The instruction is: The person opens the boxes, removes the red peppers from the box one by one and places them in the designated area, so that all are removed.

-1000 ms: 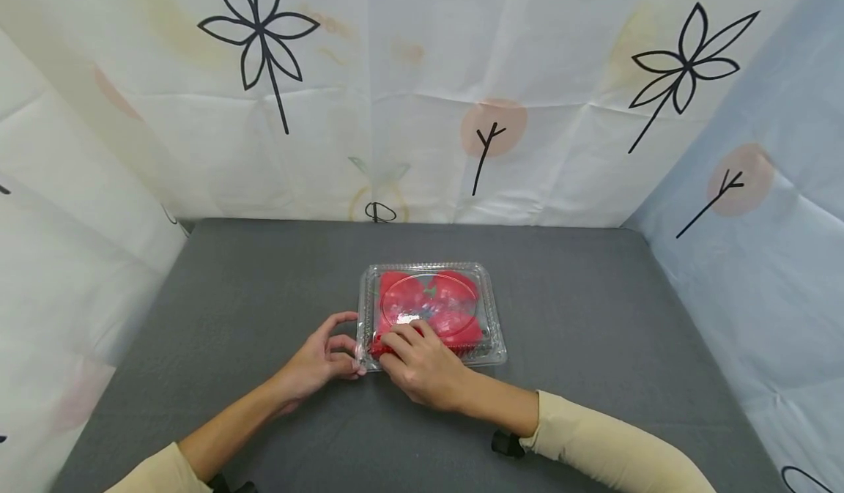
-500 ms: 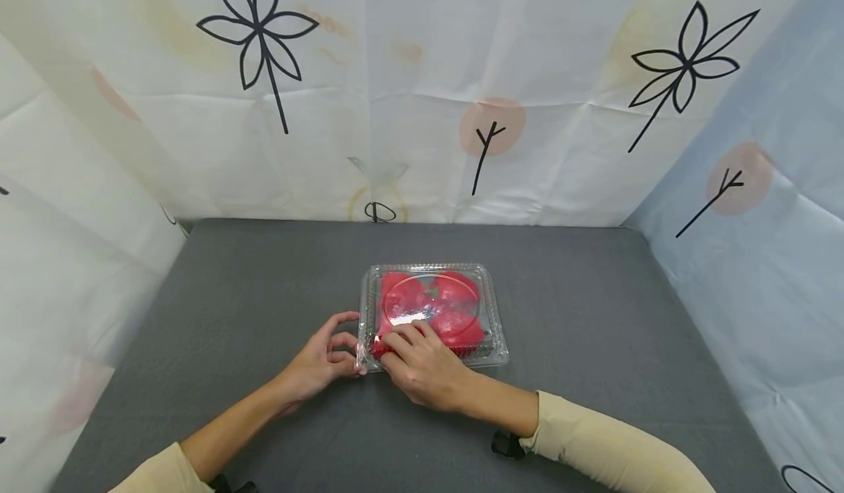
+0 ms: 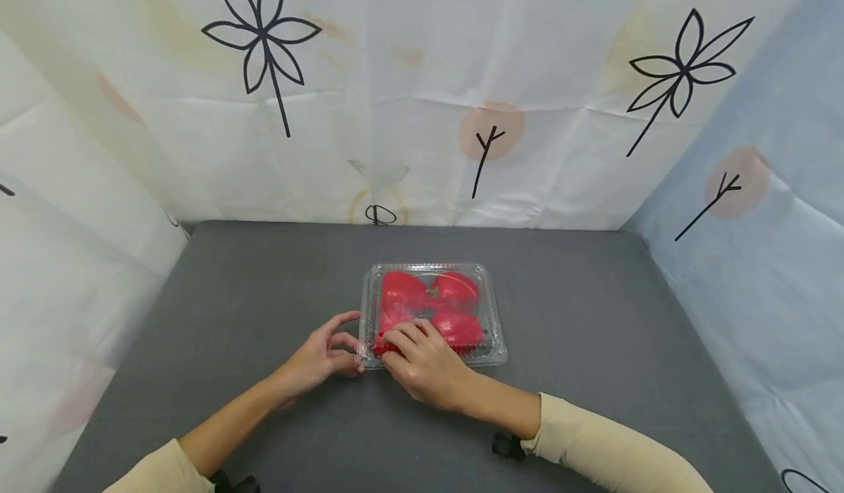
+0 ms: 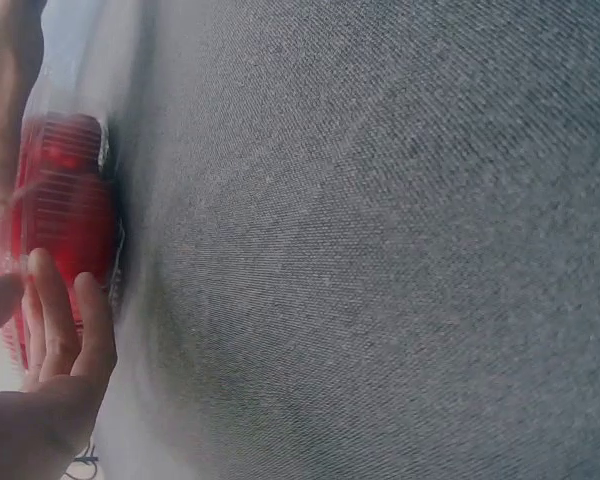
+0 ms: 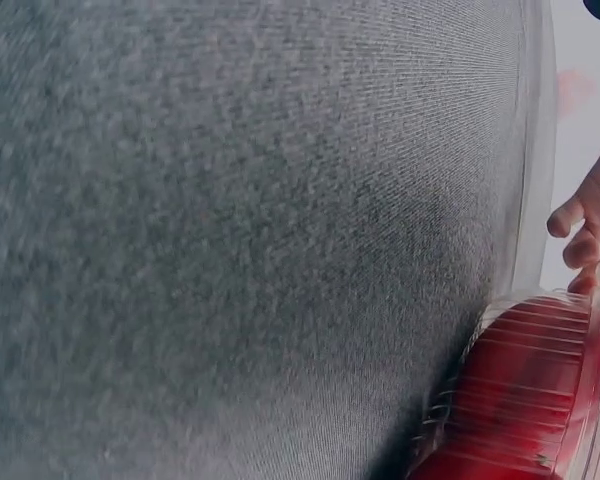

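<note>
Container [image 3: 431,313] position: we find the clear plastic clamshell at the centre of the head view, slightly below the middle, flat on the grey table [image 3: 593,376]. Its lid lies closed over red contents [image 3: 455,291].

We see the left hand [image 3: 319,357] just left of the container's lower-left corner. Its fingers curl toward that corner and the fingertips meet the rim; in the left wrist view the fingertips [image 4: 65,310] lie against the ribbed red-tinted side wall at the left edge of the frame. We cannot tell whether they pinch the rim or merely touch it.

We see the right hand [image 3: 425,361] resting on the lower-left part of the lid, fingers bent and pressing down on the plastic, with nothing enclosed in its grasp.

Behind the table, across the upper half of the frame, hangs a white backdrop [image 3: 395,97] printed with black flower outlines.
</note>
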### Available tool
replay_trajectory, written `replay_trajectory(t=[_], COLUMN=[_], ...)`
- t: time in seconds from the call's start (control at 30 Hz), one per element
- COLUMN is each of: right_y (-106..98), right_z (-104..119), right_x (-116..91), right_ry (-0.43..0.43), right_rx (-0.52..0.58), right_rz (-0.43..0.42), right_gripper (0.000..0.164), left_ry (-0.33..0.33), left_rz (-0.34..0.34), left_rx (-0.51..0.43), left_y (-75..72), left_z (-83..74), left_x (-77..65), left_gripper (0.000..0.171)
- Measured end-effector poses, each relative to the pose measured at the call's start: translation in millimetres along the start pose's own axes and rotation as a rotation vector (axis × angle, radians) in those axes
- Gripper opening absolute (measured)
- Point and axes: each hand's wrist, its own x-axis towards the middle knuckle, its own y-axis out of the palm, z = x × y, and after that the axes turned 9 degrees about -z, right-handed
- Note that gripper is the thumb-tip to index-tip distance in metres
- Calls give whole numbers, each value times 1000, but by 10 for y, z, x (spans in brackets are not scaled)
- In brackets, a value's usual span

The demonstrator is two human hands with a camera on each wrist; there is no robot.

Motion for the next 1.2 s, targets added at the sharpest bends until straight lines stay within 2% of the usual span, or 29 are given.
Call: replay_trajectory(t=[0.1,0.2,0.33,0.47,0.67,0.9,1.0,1.2], right_y=[-13,-47,-111,-199,-352,-471,-504,-542], right_z=[-2,-15,-46,-110,-216,-281,-279,-246], right_x=[-12,-32,-99,-191,-328,-501,-562,-623], right_ry=[-4,-35,-52,-3,126,294,397,660], right_rx=[-5,-29,-62,-71,-67,-136,-162,-181], right_rz=[14,33,46,39,37,75,74,81], right_gripper=[19,26,45,66,80,88,94,115], left_ry=[-16,-32,-37,-47,-51,-50,-49,-53], left_rz=[-19,-36,-52,-62,-63,-57,-59,-57], left_rx=[-16,-29,-21,-16,-6,4,7,11], left_y=[11,31,66,74,62,65,72,82], left_z=[-5,-8,-31,-50,-65,-87,-95,-92], left_x=[-6,-11,-16,-22,-18,-16,-11,1], left_gripper=[73,72,71,71,70,71,71,71])
